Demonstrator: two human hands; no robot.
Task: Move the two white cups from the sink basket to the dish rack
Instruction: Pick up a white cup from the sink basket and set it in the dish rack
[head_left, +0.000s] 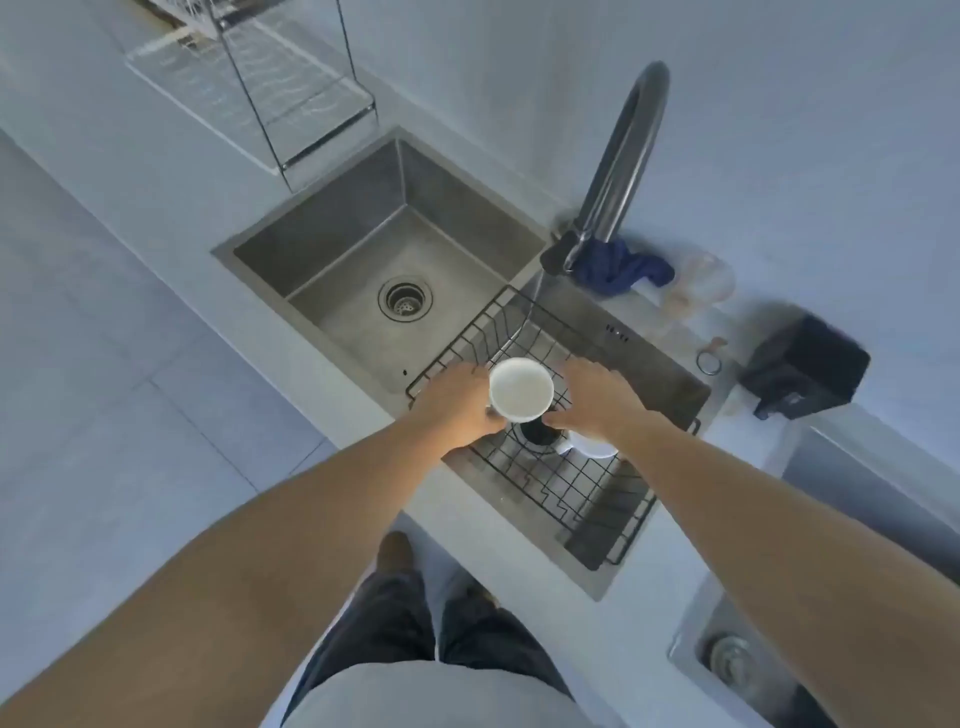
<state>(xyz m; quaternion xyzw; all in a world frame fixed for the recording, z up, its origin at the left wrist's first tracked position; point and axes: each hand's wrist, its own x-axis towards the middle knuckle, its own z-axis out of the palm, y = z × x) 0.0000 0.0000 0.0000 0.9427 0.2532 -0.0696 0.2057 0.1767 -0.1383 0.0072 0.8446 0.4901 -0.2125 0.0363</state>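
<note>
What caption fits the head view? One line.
Left hand lifts one white cup; right hand reaches the second cup.

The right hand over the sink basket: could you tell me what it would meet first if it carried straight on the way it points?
Probably the upright white cup held by the left hand: the right hand points toward it, fingertips close beside it. Depth is unclear; it may pass below, over the wire sink basket.

Both arms outstretched; left hand fingers clasped (palm down), right hand curled downward.
</note>
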